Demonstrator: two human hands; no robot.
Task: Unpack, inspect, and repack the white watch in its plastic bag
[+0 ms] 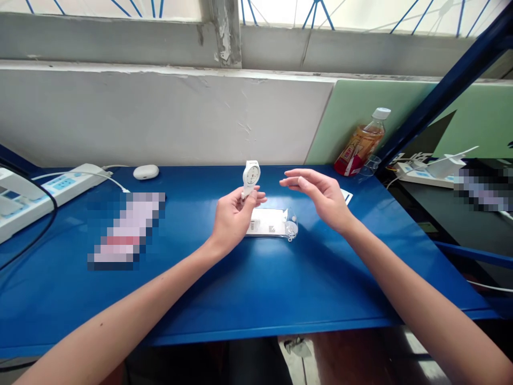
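A white wristwatch (pixel 252 175) with a round dial is held upright above the desk by its lower strap. My left hand (pixel 234 218) pinches that strap between thumb and fingers. To the right, my right hand (pixel 320 195) hovers with its fingers stretched out and holds nothing. Below and between the hands, a white packet (pixel 269 222) with printed codes and a clear plastic end lies on the blue desk (pixel 240 299). Part of its left end is hidden behind my left hand. A small white card (pixel 347 197) shows partly behind my right wrist.
A blurred-out phone-like object (pixel 128 230) and a white earbud case (pixel 146 171) lie on the left, near a power strip (pixel 66 184) with cables. A drink bottle (pixel 360 143) leans at the back right beside a blue post (pixel 441 91).
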